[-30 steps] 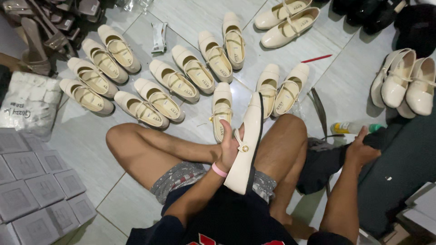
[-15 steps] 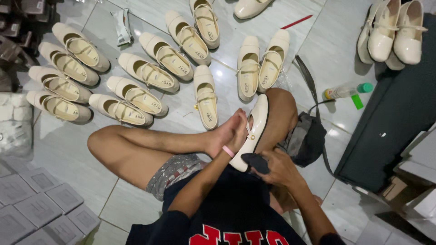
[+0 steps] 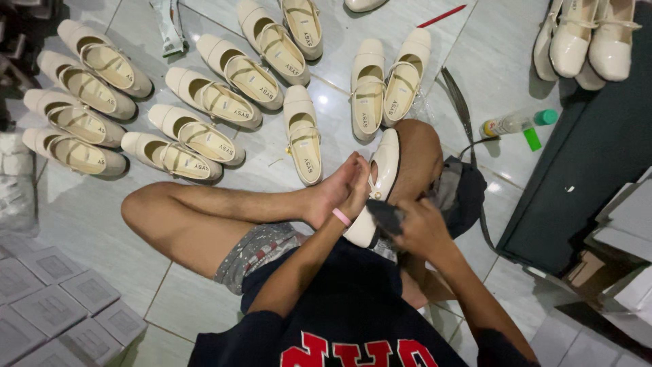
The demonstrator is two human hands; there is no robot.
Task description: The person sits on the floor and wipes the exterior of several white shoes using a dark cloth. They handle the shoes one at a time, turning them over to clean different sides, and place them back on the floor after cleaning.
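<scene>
Cloth now pressed to cream shoe by right hand — left hand still clamps it.

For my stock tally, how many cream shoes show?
18 shoes: eight in two columns left, two above, one cut at top edge, one alone centre, pair beside knee, one in left hand, three top right; others may be hidden.

Grey square boxes lay in rows at lower left on the tiled floor. White plastic-wrapped packs sat at the left edge. A crumpled clear wrapper lay at top left. Pale cardboard boxes were stacked at right. A clear bottle with green cap carried a pale label.
</scene>
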